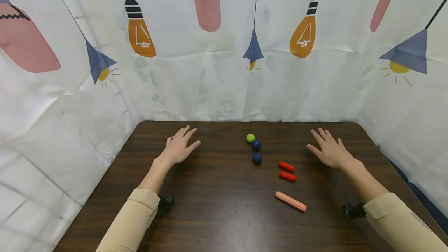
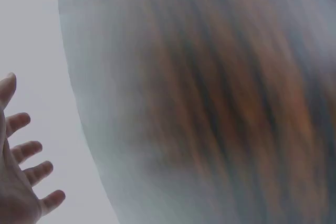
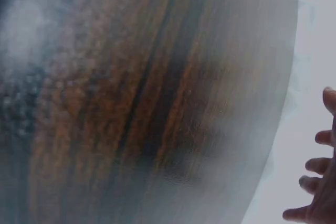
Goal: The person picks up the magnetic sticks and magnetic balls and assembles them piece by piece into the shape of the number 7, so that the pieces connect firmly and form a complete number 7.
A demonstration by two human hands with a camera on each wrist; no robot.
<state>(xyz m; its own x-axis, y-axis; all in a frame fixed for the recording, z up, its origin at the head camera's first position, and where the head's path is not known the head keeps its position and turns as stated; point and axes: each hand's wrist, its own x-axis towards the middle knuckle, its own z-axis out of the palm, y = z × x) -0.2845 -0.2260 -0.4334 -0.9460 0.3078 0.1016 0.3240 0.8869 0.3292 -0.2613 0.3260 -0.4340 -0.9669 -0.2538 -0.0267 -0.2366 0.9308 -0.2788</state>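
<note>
"Stretching before you is a dark brown wood-grain table (image 1: 217, 213). And the hands?"

"Your left hand (image 1: 177, 146) is over its left side, your right hand (image 1: 329, 150) over its right, fingers spread on both."

"What lies on top?"

"A long salmon-pink rod (image 1: 291, 201), closest to you; two short red rods (image 1: 287, 176) beyond it, nearest your right hand; two dark blue balls (image 1: 257, 158) farther left; and a lime-green ball (image 1: 250, 138) just beside the farther blue one."
</note>
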